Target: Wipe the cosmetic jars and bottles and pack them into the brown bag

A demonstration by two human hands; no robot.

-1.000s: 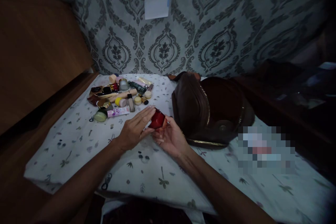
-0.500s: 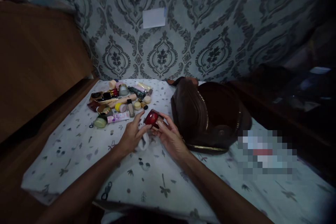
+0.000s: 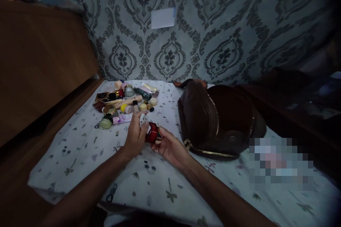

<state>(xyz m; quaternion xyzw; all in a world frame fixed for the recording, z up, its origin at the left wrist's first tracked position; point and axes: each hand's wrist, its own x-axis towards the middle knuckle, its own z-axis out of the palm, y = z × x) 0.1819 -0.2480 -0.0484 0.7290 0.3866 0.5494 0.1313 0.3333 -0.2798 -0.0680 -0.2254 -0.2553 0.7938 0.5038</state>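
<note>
My right hand (image 3: 172, 147) is closed around one end of a small, glossy dark red bottle (image 3: 151, 134), probably a perfume bottle, held above the sheet. Wrapped over the bottle's left side is a white cloth (image 3: 144, 118), which the fingers of my left hand (image 3: 134, 137) press against it. My fingers hide part of the bottle and most of the cloth. Just beyond my left hand lies a pink and white tube (image 3: 123, 118), with a small bottle with a black cap (image 3: 135, 105) behind it.
Several cosmetics, including a green-lidded jar (image 3: 106, 123) and a dark green tube (image 3: 142, 93), lie grouped at the back left. A brown leather bag (image 3: 195, 113) stands unzipped on the right. Wooden furniture (image 3: 45, 60) borders the left side; a patterned wall (image 3: 170, 53) rises behind.
The red bottle has come lower and turned in my right hand. My left hand has brought the white cloth up from beneath onto the bottle's left side. The view has shifted slightly left.
</note>
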